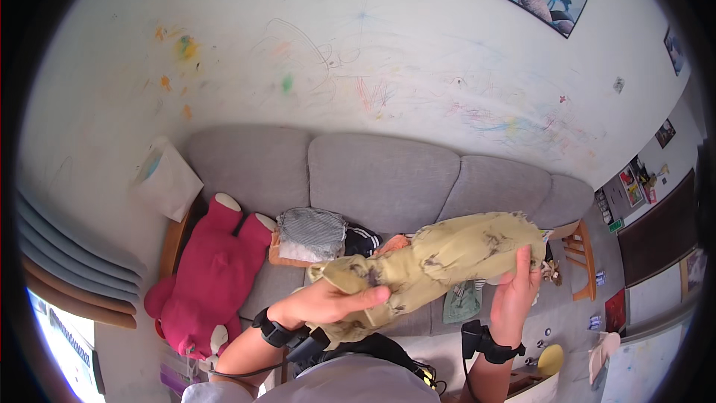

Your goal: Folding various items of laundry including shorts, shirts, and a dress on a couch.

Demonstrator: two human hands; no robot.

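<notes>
A yellow-green garment with dark patterned patches (464, 249) is stretched between my two hands above the sofa. My left hand (330, 302) grips its narrower end, thumb on top. At the wider end, my right hand (517, 296) holds the cloth with the thumb over it and the other fingers mostly hidden. Behind the garment, a stack of folded clothes with a grey striped piece on top (312, 226) lies on the seat, beside a dark garment with white stripes (362, 239). A green garment (463, 303) lies near the seat's front edge.
The grey sofa (386, 179) stands against a scribbled wall. A large pink plush bear (218, 268) lies at its left end, near a white bag (170, 179). The wooden armrest (584, 263) is at right. Below right, a yellow round object (550, 359) stands by a box.
</notes>
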